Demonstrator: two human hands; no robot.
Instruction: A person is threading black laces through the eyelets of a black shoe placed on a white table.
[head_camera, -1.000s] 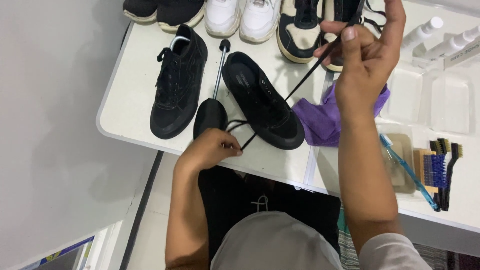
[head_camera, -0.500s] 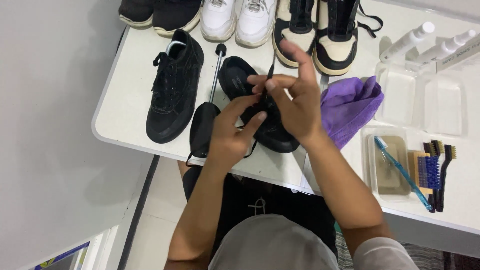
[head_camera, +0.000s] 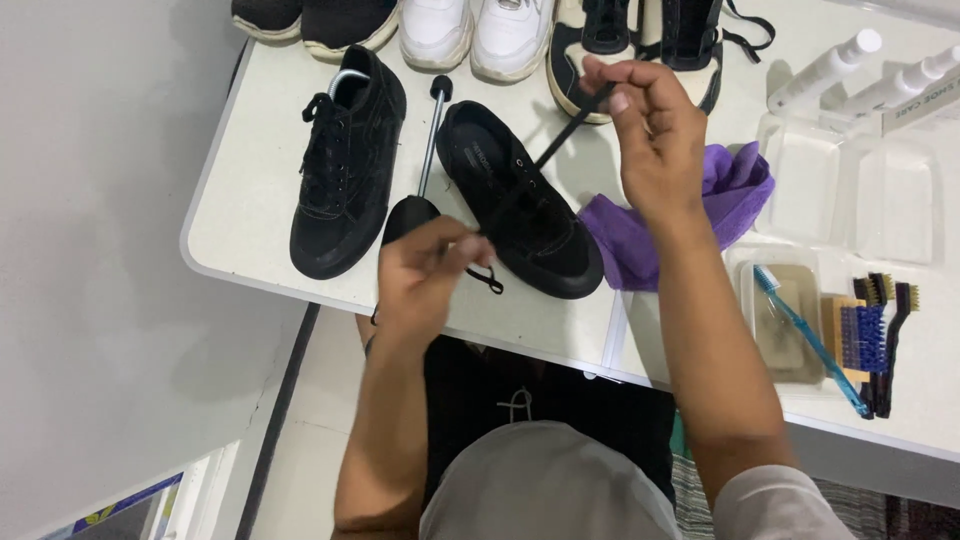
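A black sneaker (head_camera: 520, 205) lies on the white table (head_camera: 250, 200), toe toward me. My left hand (head_camera: 430, 265) pinches the near end of its black shoelace (head_camera: 555, 145) by the toe. My right hand (head_camera: 650, 130) is raised above the table and grips the far end of the same lace, which runs taut between both hands over the shoe. A second black sneaker (head_camera: 345, 165) stands to the left, laces in place. A black shoe tree (head_camera: 420, 190) lies between the two sneakers.
A purple cloth (head_camera: 730, 195) lies right of the shoe. Further right are clear plastic trays (head_camera: 850, 185), a blue toothbrush (head_camera: 810, 340), small brushes (head_camera: 875, 320) and white spray bottles (head_camera: 825, 65). More shoes line the far edge: white (head_camera: 475, 35), cream-and-black (head_camera: 640, 35), black (head_camera: 310, 20).
One second ago my right hand held the lace high; half a second ago both hands met over the shoe. Now they are apart again, the lace stretched between them.
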